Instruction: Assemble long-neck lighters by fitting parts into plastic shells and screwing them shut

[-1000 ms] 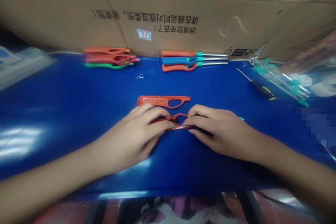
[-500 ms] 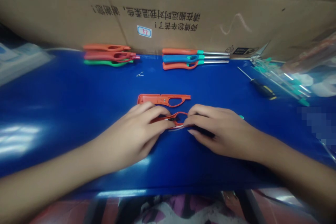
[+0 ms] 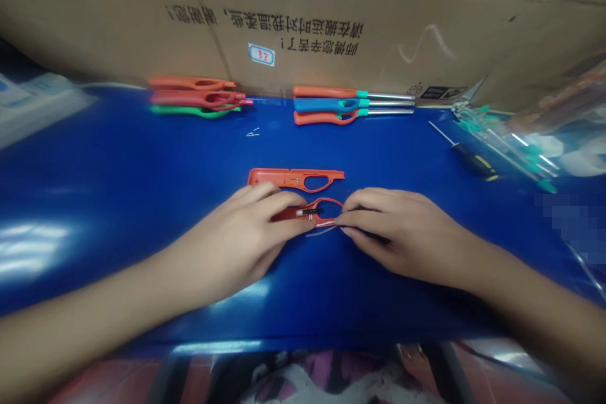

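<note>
My left hand [image 3: 255, 230] is closed on the handle end of an orange lighter half-shell [image 3: 326, 201], thumb and fingers on its two sides. Inside this shell a small black and white part shows, with a thin wire [image 3: 322, 231] along its near edge. My right hand [image 3: 392, 227] pinches the shell's front end and the wire by the finger loop; its fingertips hide that end. Just beyond the hands lies a second orange half-shell [image 3: 269, 177], its hollow side up and its near left corner behind my left fingers.
Against the cardboard box [image 3: 142, 25] lie several coloured lighter handles [image 3: 189, 98] and lighters with metal tubes [image 3: 326, 104]. Tiny pins [image 3: 253, 132] lie nearer. At the right are a screwdriver [image 3: 473, 160] and tubes with teal ends [image 3: 521, 151]; a plastic bag [image 3: 42, 104] is at left.
My left thumb and fingers have parted slightly, so more of the black and white part shows. My right fingertips have shifted a little to the right along the shell.
</note>
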A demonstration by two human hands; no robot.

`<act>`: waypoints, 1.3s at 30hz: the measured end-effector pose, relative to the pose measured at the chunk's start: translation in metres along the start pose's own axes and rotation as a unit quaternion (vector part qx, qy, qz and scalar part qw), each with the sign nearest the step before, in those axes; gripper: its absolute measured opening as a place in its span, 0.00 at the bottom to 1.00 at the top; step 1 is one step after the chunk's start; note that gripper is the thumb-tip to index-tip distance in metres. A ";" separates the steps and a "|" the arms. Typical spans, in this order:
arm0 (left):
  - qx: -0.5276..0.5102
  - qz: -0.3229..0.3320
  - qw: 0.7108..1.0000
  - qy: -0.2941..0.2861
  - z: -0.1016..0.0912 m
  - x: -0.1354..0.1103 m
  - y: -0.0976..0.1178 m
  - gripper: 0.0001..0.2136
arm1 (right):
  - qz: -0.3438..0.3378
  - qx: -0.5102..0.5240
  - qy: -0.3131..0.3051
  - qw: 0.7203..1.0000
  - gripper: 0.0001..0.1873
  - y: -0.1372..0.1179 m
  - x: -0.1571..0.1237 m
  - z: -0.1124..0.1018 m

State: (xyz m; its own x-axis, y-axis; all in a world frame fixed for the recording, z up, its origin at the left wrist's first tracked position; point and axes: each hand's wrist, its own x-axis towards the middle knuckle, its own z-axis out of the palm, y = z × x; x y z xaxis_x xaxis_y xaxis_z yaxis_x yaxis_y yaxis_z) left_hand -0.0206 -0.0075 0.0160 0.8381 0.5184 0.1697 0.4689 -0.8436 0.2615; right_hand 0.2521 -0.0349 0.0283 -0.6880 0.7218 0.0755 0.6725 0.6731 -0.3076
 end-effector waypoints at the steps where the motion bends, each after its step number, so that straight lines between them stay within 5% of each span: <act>1: 0.003 0.001 1.000 0.001 0.000 0.000 0.000 0.16 | 0.001 -0.001 -0.001 1.000 0.14 -0.001 0.000 0.000; 12: 0.056 0.024 0.998 0.027 0.001 -0.001 -0.004 0.16 | 0.090 0.038 0.042 0.994 0.08 0.015 -0.004 -0.013; 20: 0.071 0.081 0.993 0.051 0.001 -0.003 -0.010 0.15 | 0.140 0.113 0.033 0.983 0.05 0.026 0.004 -0.002; 39: 0.076 0.099 0.990 0.068 0.006 -0.001 -0.018 0.15 | 0.180 0.156 0.035 0.971 0.07 0.024 0.007 0.001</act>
State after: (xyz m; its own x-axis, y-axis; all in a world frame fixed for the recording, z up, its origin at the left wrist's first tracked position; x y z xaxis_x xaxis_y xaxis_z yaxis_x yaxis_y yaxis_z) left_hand -0.0285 0.0061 0.0057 0.8772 0.3459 0.3329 0.3442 -0.9366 0.0661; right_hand 0.2633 -0.0135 0.0208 -0.3951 0.9182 -0.0288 0.7436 0.3012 -0.5969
